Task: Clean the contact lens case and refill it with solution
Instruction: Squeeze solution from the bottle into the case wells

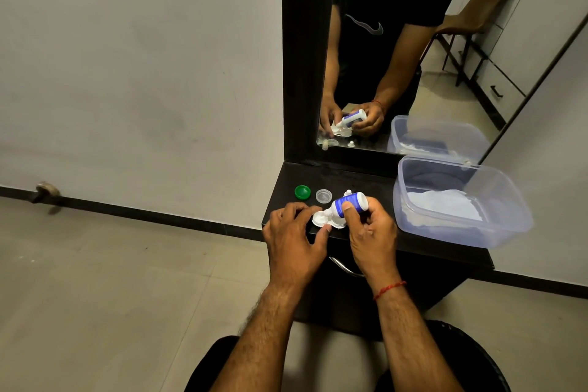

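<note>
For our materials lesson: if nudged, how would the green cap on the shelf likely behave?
The green cap looks small and plastic, so probably light and stiff. It lies flat on the dark shelf, so it would likely slide rather than tip. If stood on edge, its round rim could roll.

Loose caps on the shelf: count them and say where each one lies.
3. The green cap lies farthest left, the clear cap just right of it, and a small white cap behind the solution bottle. The hands might hide others.
</note>
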